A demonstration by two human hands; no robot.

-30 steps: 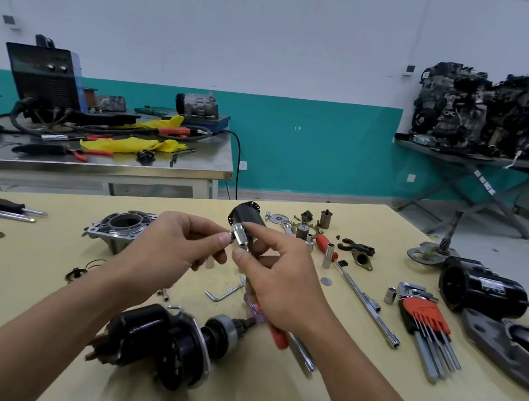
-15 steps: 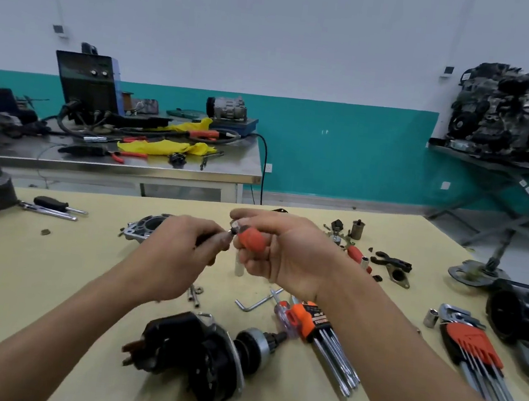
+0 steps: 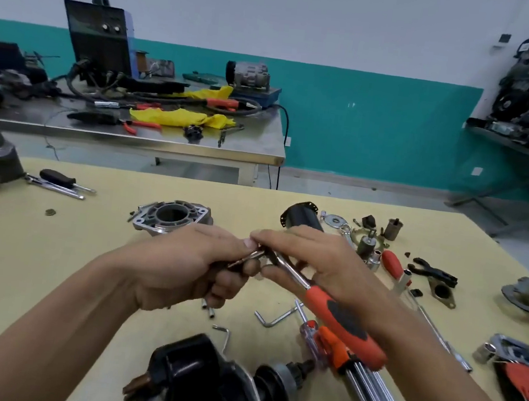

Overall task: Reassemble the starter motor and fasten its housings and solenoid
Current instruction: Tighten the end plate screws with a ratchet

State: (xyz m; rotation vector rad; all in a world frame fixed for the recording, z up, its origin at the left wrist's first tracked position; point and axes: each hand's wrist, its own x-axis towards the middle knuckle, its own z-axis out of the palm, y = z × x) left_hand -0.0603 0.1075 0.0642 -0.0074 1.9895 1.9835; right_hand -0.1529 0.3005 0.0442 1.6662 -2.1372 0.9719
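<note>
Above the yellow table [image 3: 50, 275] my two hands meet at a ratchet wrench [image 3: 338, 317] with an orange and black handle. My right hand [image 3: 325, 266] pinches its metal head end. My left hand [image 3: 183, 267] grips a small metal piece against that head; what it is I cannot tell. The black starter motor assembly [image 3: 218, 389] with its pinion gear lies near the table's front edge, below my hands. An aluminium nose housing [image 3: 172, 216] sits behind my left hand. A black cylindrical housing [image 3: 300, 219] stands behind my right hand.
An orange hex key set [image 3: 356, 365] lies right of the starter, another hex key set [image 3: 522, 381] at the far right. Loose L-keys [image 3: 273, 316], sockets, washers and a red-handled screwdriver [image 3: 391, 264] are scattered around. A steel bench [image 3: 255, 156] with a welder stands behind.
The ratchet has swung round: its orange handle, near my fingers before, now points down and right along my right forearm. Both hands stay together at its head. The view has shifted left.
</note>
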